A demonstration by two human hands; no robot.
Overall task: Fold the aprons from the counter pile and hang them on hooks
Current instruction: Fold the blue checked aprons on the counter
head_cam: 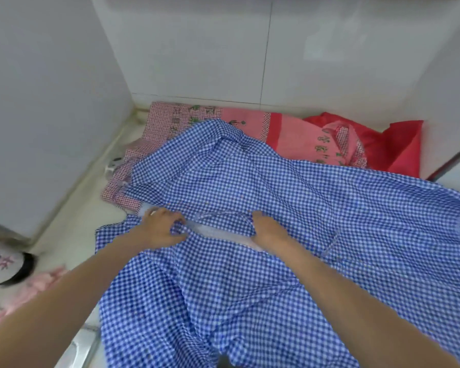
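A blue-and-white checked apron lies spread over the white counter, wrinkled and reaching to the right edge of view. My left hand grips a bunched fold of it near its middle, fingers curled into the cloth. My right hand pinches the same fold a short way to the right. Between the two hands a pale strip of the apron's underside shows. Behind the blue apron lies a pink-and-red patterned apron, partly covered by it.
White tiled walls enclose the counter at the back and left. A red bag sits at the back right. Another red-checked cloth lies at the back left. At the lower left stand a dark-rimmed patterned dish and pink fabric.
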